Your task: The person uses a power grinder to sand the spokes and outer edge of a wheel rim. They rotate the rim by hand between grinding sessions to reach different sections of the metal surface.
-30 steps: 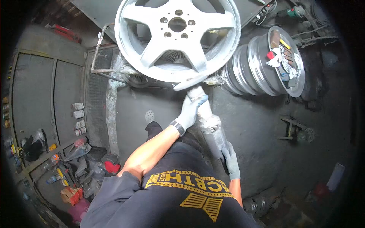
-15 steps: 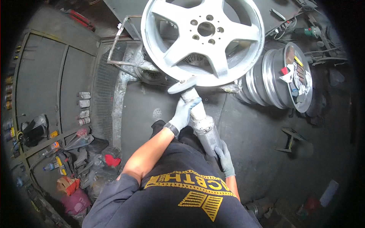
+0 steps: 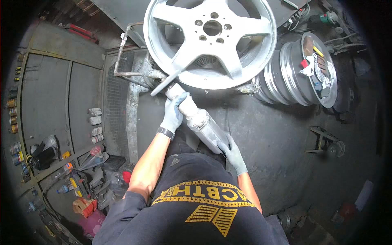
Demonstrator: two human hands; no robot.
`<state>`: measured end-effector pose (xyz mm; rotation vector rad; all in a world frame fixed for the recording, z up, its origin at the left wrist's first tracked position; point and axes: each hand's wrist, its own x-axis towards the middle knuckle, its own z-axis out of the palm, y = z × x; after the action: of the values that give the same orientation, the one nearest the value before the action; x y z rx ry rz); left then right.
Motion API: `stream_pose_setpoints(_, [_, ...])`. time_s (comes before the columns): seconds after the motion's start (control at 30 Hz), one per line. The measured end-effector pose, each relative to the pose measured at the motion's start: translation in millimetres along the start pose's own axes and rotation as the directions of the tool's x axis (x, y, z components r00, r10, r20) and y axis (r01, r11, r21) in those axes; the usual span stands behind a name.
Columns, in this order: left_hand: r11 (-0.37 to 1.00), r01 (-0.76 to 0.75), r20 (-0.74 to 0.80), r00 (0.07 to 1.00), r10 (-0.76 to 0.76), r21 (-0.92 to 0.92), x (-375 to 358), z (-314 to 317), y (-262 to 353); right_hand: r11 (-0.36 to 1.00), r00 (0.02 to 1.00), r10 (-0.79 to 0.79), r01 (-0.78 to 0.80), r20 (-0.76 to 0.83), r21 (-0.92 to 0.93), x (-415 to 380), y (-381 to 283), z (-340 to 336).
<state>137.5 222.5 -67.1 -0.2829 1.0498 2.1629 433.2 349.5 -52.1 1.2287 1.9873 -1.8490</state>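
I hold a dusty, pale angle grinder (image 3: pixel 210 130) with both gloved hands. My left hand (image 3: pixel 173 113) is closed round its wrapped front neck, just behind the head. My right hand (image 3: pixel 233 155) grips the rear of the body, low by my waist. The grinder's disc (image 3: pixel 165 83) is tilted up on edge, its upper end right at the lower left rim of a car wheel. That five-spoke alloy wheel (image 3: pixel 212 50) faces me, bare and whitish, propped on a stand (image 3: pixel 246 88) whose arms are wrapped and crusted.
More wheels (image 3: pixel 289 75) lie stacked on the right, with abrasive scraps and a brown block (image 3: pixel 308 45) in the top one. A bent metal frame (image 3: pixel 118 61) juts out at left. Cans (image 3: pixel 96 120) line the left wall, above heaped bags and bottles. A small metal stand (image 3: pixel 320 139) is on the right floor.
The grinder and both hands have moved left along the wheel's lower edge. Its disc has gone from nearly flat under the rim to steeply tilted at the lower left. Both hands keep their grip.
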Motion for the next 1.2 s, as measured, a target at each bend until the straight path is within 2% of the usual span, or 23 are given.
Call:
stream_pose_setpoints(0.03, [1.000, 0.002, 0.002, 1.000, -0.002, -0.001, -3, 2, -10, 0.999, 1.000, -0.014, 0.014, -0.017, -0.035, -3, 4, -7])
stream_pose_setpoints(0.1, [0.999, 0.039, -0.097, 0.994, -0.040, -0.010, -13, 10, -34, 0.998, 1.000, 0.012, -0.013, -0.028, -0.055, -17, 6, -27])
stream_pose_setpoints(0.17, [0.998, 0.056, -0.091, 0.994, -0.057, -0.016, -21, 20, -56, 0.996, 0.999, 0.037, -0.040, -0.037, -0.075, -28, 15, -47])
stream_pose_setpoints(0.27, [0.987, 0.146, -0.017, 0.989, -0.147, -0.060, -28, 42, -91, 0.995, 0.995, 0.083, -0.086, -0.062, -0.055, -46, 35, -78])
stream_pose_setpoints(0.4, [0.971, 0.235, 0.097, 0.968, -0.231, -0.039, -30, 78, -129, 0.999, 0.991, 0.050, -0.050, -0.127, 0.005, -70, 47, -112])
stream_pose_setpoints(0.6, [0.961, 0.272, 0.177, 0.949, -0.260, -0.046, -19, 120, -171, 0.997, 0.981, 0.069, -0.061, -0.184, 0.048, -82, 49, -146])
stream_pose_setpoints(0.77, [0.959, 0.277, 0.166, 0.950, -0.264, -0.063, -20, 119, -169, 0.996, 0.983, 0.061, -0.050, -0.173, 0.068, -77, 56, -152])
stream_pose_setpoints(0.83, [0.963, 0.264, 0.147, 0.956, -0.254, -0.052, -24, 108, -160, 0.999, 0.988, 0.053, -0.054, -0.144, 0.002, -72, 62, -150])
stream_pose_setpoints(1.2, [0.990, 0.126, 0.019, 0.992, -0.125, -0.070, -23, 19, -78, 0.998, 0.998, 0.066, -0.066, 0.005, 0.001, -31, 32, -64])
